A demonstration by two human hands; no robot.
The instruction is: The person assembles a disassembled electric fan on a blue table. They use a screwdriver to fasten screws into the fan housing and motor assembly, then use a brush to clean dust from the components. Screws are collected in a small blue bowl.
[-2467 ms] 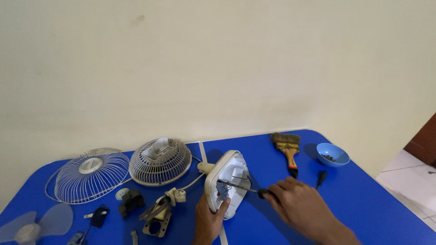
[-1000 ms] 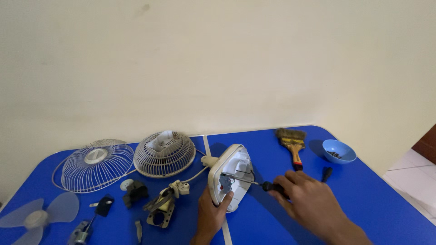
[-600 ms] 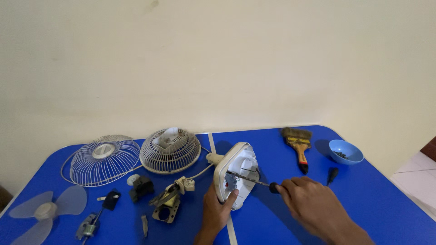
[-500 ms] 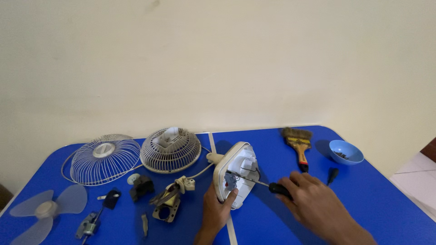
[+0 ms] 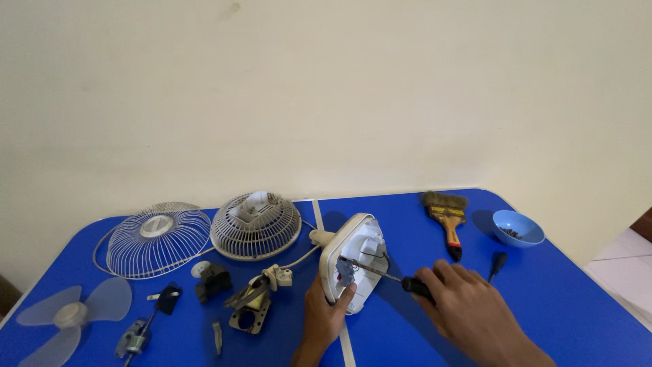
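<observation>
Left hand: my left hand (image 5: 324, 314) grips the lower edge of the white fan base (image 5: 353, 268), holding it tilted on its side, open underside toward me.
Right hand: my right hand (image 5: 468, 309) is closed around the black handle of a screwdriver (image 5: 390, 275).
Screwdriver: its shaft points left into the base's cavity (tip hidden among the wiring, I cannot tell what it touches).
Fan base: mid-table on the blue table (image 5: 557, 299), a cord running from it.
Nearby: paintbrush (image 5: 447, 216), blue bowl (image 5: 517, 228), two grilles (image 5: 256, 225), fan blade (image 5: 71, 314).
</observation>
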